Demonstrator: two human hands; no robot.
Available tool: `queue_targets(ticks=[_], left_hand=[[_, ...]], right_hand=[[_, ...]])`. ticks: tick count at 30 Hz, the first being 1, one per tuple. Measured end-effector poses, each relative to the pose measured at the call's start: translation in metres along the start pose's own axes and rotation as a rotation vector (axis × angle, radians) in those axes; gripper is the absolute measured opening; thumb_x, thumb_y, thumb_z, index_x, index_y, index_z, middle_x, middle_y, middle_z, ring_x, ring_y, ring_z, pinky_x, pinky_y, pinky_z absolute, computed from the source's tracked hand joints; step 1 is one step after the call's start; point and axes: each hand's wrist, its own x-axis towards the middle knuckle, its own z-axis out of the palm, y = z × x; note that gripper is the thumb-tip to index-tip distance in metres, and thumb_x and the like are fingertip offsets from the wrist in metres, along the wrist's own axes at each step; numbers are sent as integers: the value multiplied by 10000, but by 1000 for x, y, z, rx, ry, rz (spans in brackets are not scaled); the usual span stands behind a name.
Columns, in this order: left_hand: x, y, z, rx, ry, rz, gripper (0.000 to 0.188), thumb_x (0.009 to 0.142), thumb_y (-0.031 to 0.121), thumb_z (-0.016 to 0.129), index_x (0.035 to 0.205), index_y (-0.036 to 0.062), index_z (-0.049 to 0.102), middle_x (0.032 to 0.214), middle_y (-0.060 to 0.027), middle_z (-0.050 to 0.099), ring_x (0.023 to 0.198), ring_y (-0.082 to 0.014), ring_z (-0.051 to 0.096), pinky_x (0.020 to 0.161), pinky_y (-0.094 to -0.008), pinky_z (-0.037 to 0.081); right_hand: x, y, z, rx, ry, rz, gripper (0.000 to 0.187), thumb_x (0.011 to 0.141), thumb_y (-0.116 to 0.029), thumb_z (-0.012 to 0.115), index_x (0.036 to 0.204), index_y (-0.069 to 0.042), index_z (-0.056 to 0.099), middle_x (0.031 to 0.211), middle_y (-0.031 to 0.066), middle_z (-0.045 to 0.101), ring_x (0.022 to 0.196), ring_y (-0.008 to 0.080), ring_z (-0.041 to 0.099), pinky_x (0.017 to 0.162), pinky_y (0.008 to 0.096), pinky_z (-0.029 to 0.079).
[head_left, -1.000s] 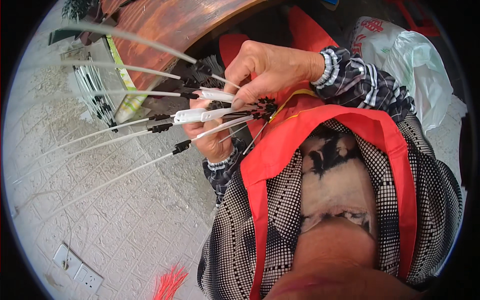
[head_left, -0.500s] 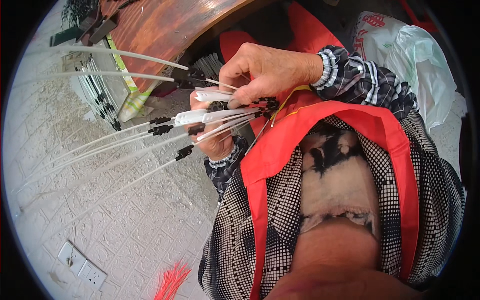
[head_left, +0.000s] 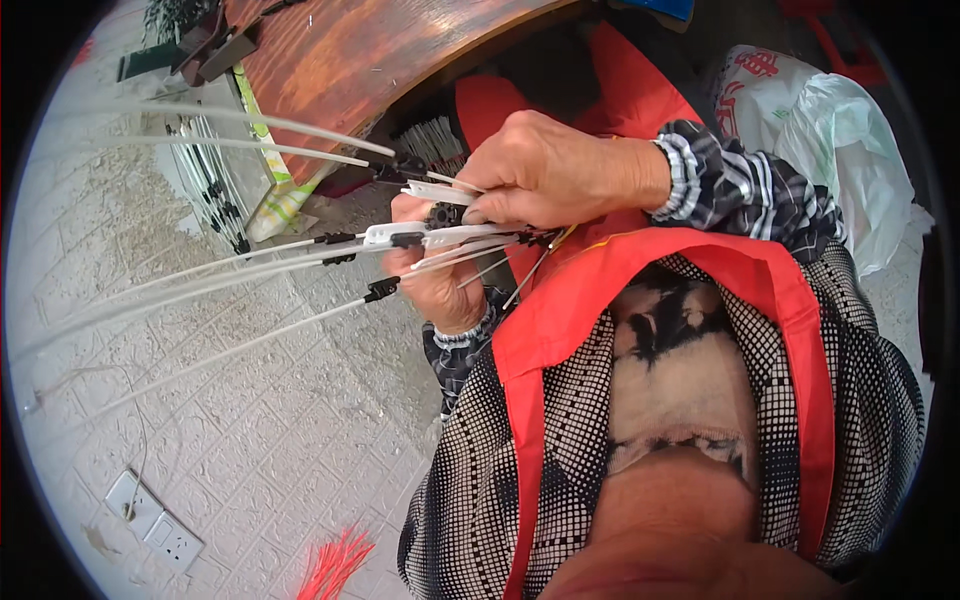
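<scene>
An umbrella frame hangs between my hands, its thin white ribs (head_left: 275,262) fanning out to the left, with black joints (head_left: 382,289) along them. Close to my fingers sit a small round black hub (head_left: 443,215) and flat white rib pieces (head_left: 455,236). My left hand (head_left: 450,300) is curled around the frame from behind and below; its fingers are partly covered by the ribs. Just right of the hub, my right hand (head_left: 560,170) is closed, thumb and fingers pinching at the ribs. What exactly lies between those fingertips is hidden.
A brown wooden table (head_left: 340,55) stands at the far left. Beside it lies a bundle of similar white ribs (head_left: 208,180). White plastic bags (head_left: 830,140) are at the far right. A socket strip (head_left: 155,525) and red strands (head_left: 335,565) lie on the textured floor (head_left: 270,430).
My right thumb and fingertips have come down slightly, closer to the black hub. The ribs have shifted a little, and the whole view has moved slightly.
</scene>
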Motion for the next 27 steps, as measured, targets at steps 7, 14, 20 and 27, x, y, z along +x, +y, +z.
queue_targets(ticks=[7, 14, 20, 27], left_hand=[[1, 6, 9, -52, 110, -93, 308, 809, -44, 645, 1099, -36, 543, 1070, -85, 548, 879, -138, 584, 812, -276, 496], [0, -2, 13, -117, 76, -83, 329, 796, -68, 653, 1109, -41, 553, 1127, -103, 543, 904, -121, 587, 810, -269, 497], [5, 1, 6, 2, 64, -48, 410, 823, 32, 676, 1193, -57, 524, 1040, -85, 614, 957, -177, 607, 863, -303, 493], [27, 17, -13, -167, -286, -243, 931, 689, 354, 819, 1390, -43, 353, 1182, -163, 576, 1051, -229, 592, 955, -347, 454]], right_hand=[[12, -2, -7, -392, -11, -119, 212, 669, -224, 720, 658, -51, 599, 674, 88, 564, 714, 264, 541, 702, 375, 391], [14, 13, -2, -358, 224, -298, 296, 632, -264, 695, 561, 6, 597, 519, 176, 523, 491, 365, 541, 499, 416, 439], [14, 19, -7, -189, 150, -299, 226, 643, -209, 712, 625, -9, 609, 590, 131, 559, 578, 311, 553, 534, 384, 422], [11, 13, -16, -96, 5, -247, 283, 702, -266, 752, 764, -27, 613, 712, 107, 581, 701, 286, 547, 700, 395, 385]])
